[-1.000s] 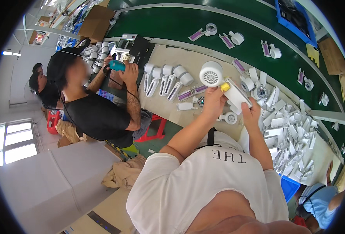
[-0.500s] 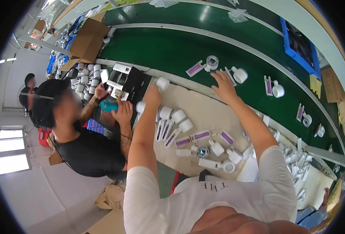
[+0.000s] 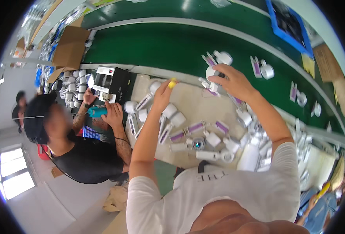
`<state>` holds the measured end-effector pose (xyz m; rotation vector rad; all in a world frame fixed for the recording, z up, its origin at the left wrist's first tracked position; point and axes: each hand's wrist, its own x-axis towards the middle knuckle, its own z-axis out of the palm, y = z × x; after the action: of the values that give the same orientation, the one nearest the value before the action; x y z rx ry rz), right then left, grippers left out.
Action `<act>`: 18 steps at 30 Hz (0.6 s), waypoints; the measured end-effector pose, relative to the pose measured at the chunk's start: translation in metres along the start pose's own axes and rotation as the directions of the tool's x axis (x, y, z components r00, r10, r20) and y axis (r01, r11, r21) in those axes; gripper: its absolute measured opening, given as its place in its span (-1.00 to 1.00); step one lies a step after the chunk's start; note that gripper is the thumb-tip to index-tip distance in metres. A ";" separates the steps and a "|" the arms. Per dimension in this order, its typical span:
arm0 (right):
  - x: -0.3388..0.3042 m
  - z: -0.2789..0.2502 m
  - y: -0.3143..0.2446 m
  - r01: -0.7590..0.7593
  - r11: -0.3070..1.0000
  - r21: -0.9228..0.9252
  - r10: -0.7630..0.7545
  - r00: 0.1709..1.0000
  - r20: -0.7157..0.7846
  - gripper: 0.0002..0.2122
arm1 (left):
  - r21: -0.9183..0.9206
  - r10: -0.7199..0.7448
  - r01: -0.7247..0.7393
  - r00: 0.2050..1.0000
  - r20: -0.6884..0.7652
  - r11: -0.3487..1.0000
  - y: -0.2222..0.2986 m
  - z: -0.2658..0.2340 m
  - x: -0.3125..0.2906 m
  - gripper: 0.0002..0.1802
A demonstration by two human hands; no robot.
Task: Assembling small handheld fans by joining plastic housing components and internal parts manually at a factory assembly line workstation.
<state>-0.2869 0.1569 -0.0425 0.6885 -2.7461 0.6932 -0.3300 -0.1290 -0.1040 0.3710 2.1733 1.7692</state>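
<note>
My right hand (image 3: 234, 82) is closed around a white handheld device with a round head (image 3: 211, 72), at the near edge of the green conveyor belt (image 3: 153, 46). White stick parts with purple strips (image 3: 210, 92) lie just under that hand. My left hand (image 3: 164, 97) is over the beige tabletop (image 3: 201, 111), its fingertips pinched at a small yellow piece (image 3: 172, 82) whose kind I cannot make out. Below the left forearm, white cylinder-shaped heads (image 3: 174, 114) and purple-striped handles (image 3: 177, 135) lie in a cluster. Nearer me is a round head with a lit display (image 3: 198, 144).
At left a person in black holds a teal tool (image 3: 97, 112) beside a black-and-white machine (image 3: 111, 84). More devices (image 3: 266, 70) sit along the belt. A blue crate (image 3: 289, 27) stands at far right, a cardboard box (image 3: 69, 46) at far left. White parts (image 3: 264, 142) are heaped at right.
My right hand, earlier spread over the belt, now grips a white device. My left hand has come away from a white head, and yellow shows at its fingertips. The view has shifted slightly.
</note>
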 end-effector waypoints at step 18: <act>-0.303 -0.058 -0.153 -0.171 -0.373 0.912 0.409 0.852 0.327 -0.32 | -0.415 -0.364 0.585 0.787 0.498 0.697 0.134 0.200 -0.187 -0.66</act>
<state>0.0567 0.1832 -0.0310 -0.1471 -1.3089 3.0987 -0.0785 0.0050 0.0041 -0.0221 1.2414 1.7219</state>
